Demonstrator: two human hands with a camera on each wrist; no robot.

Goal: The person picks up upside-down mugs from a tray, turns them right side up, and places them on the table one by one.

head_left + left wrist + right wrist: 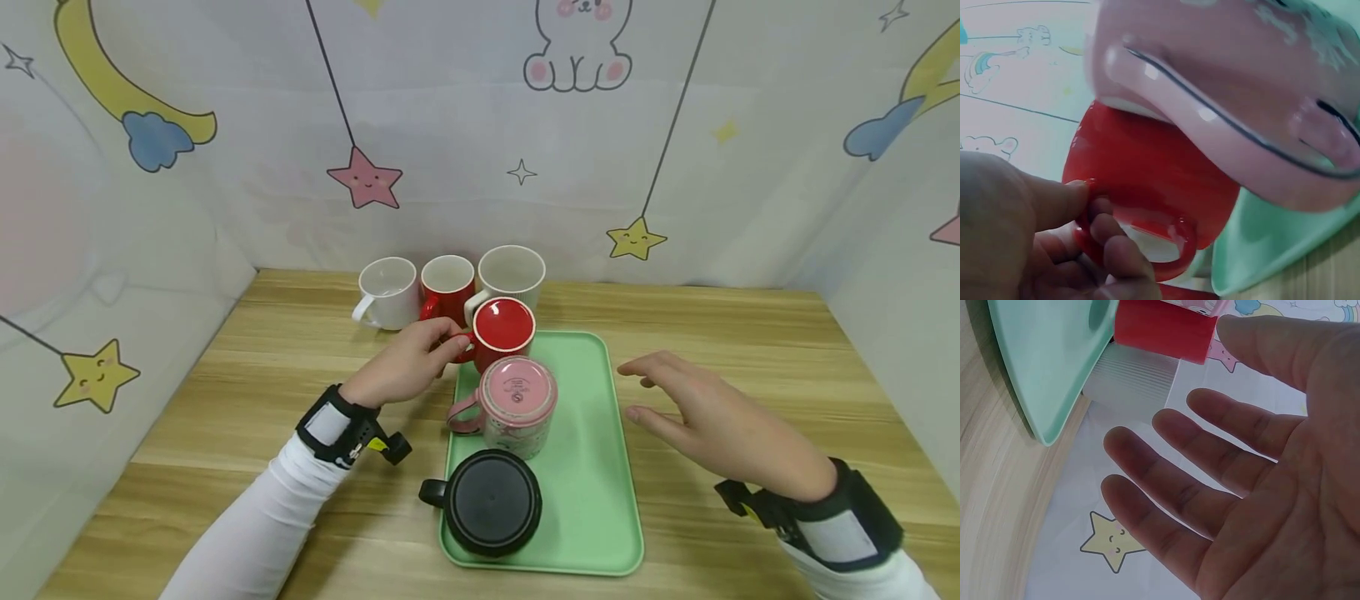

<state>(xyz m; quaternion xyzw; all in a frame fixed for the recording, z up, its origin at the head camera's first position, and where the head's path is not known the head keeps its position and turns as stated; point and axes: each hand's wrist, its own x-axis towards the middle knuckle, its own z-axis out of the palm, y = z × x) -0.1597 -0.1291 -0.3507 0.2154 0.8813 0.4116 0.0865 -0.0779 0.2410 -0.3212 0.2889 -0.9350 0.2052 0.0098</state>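
Observation:
My left hand [405, 360] pinches the handle of an upside-down red mug [504, 327] at the far left corner of the green tray [588, 467]. In the left wrist view, thumb and fingers close round that red handle [1175, 259]. Just nearer on the tray stands an upturned pink mug [519, 400], its handle pointing left. A black mug [492, 502], also bottom up, sits at the tray's near left. My right hand [705, 417] hovers right of the tray with fingers extended, touching nothing; the right wrist view shows its bare palm [1272, 506].
Behind the tray, a white mug [390, 293], a red-and-white mug [447, 287] and a ribbed whitish mug [512, 275] stand upright in a row near the wall. The wooden table [720, 333] meets a patterned cloth backdrop [450, 125] at the back and sides.

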